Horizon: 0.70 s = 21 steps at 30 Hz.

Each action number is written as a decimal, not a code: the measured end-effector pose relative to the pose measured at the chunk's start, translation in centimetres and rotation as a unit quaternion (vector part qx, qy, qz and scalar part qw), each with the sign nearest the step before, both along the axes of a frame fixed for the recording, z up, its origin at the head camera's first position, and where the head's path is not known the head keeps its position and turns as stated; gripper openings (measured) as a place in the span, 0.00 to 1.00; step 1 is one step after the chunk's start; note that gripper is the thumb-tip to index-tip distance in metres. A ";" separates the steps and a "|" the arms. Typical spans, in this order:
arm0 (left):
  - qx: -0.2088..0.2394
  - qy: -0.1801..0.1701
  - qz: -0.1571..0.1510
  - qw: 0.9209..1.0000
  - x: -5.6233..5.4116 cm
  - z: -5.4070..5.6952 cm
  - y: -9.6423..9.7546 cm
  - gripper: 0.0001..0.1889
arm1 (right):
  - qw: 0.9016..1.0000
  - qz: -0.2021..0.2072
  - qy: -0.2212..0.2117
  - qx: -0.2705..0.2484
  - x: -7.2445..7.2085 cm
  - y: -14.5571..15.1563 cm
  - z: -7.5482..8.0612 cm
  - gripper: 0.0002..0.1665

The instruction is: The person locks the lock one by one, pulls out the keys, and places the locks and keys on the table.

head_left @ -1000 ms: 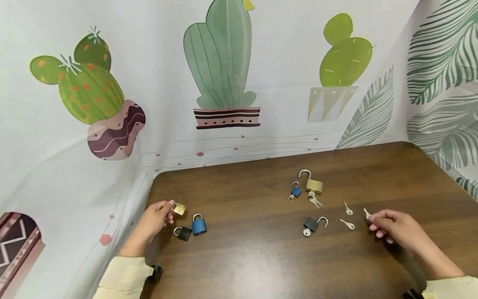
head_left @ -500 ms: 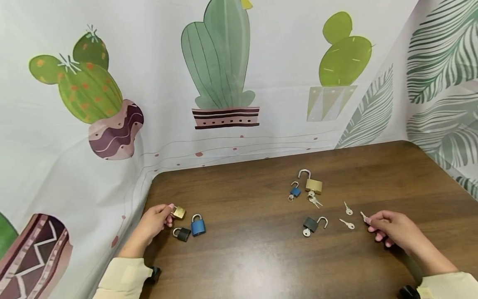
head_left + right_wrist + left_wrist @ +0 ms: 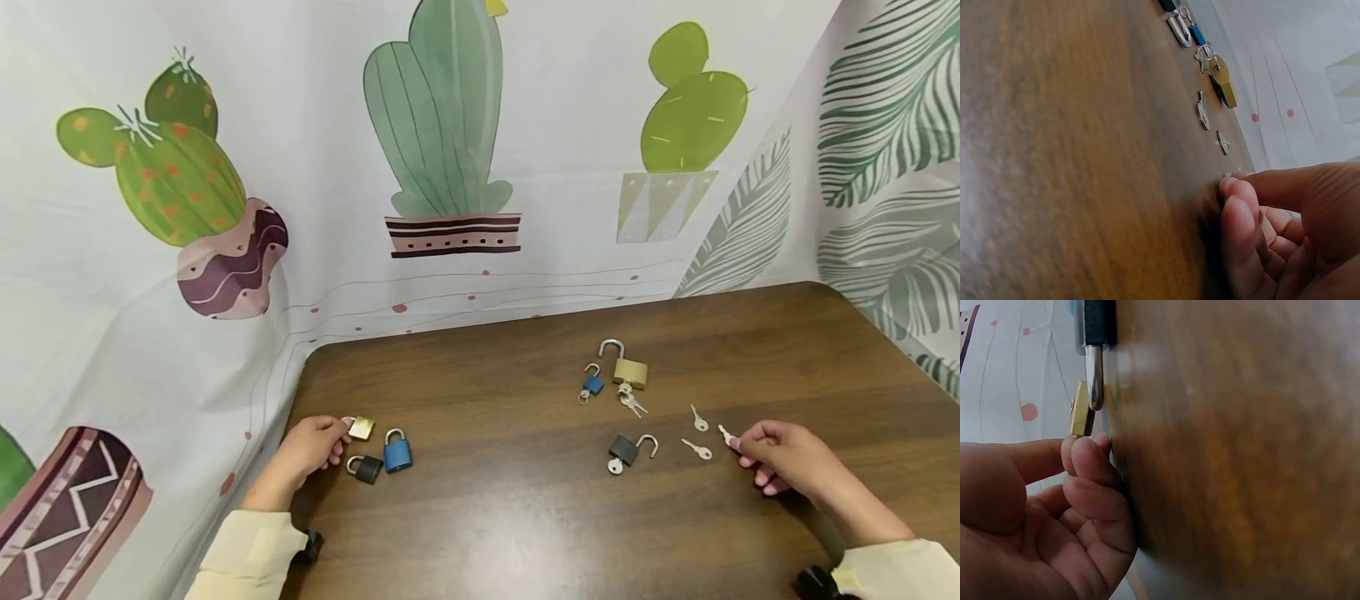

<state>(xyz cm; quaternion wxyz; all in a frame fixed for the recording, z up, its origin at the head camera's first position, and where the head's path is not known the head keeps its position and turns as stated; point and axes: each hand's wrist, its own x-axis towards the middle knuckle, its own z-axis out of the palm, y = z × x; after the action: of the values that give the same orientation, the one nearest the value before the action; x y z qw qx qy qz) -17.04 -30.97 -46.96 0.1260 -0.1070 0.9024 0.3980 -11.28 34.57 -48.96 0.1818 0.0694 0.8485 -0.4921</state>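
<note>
At the table's left side my left hand (image 3: pixel 309 450) pinches a small brass padlock (image 3: pixel 362 428) by its shackle, between thumb and fingers. Just below it lie a black padlock (image 3: pixel 365 469) and a blue padlock (image 3: pixel 397 452), both with shackles closed. In the left wrist view the brass padlock (image 3: pixel 1082 411) shows edge-on past the fingertips, beside a metal shackle. Over on the right, my right hand (image 3: pixel 795 458) pinches a small silver key (image 3: pixel 726 435) by its head, low at the tabletop. Two loose keys lie left of it, an upper key (image 3: pixel 699 418) and a lower key (image 3: pixel 697 450).
Toward the back right lie an open brass padlock (image 3: pixel 631 373) with keys and a small open blue padlock (image 3: pixel 593 384). An open black padlock (image 3: pixel 623 451) with a key in it sits nearer. A cactus-print cloth (image 3: pixel 337 250) hangs behind the wooden table (image 3: pixel 480 467).
My right hand has shifted a little left with its key, closer to the two loose keys. The left hand and brass padlock have moved slightly downward in the view.
</note>
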 end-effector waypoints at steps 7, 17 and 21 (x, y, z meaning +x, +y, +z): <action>-0.042 -0.006 -0.007 0.999 -0.3 -0.1 0.3 0.20 | 1.000 0.006 -0.012 -0.012 -0.1 0.1 0.2 0.15; -0.106 -0.004 -0.025 0.994 -0.5 -0.1 0.3 0.21 | 1.000 0.005 -0.013 -0.003 -0.1 0.0 0.0 0.14; -0.117 -0.006 -0.030 0.993 -0.4 -0.2 0.3 0.20 | 1.000 0.001 -0.009 0.002 -0.2 0.0 -0.1 0.15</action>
<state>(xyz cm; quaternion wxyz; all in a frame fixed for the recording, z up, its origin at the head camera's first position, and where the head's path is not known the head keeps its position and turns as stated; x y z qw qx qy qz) -17.43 -30.69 -47.11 0.1301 -0.0960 0.9448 0.2849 -11.45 34.59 -49.05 0.1901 0.0730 0.8480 -0.4894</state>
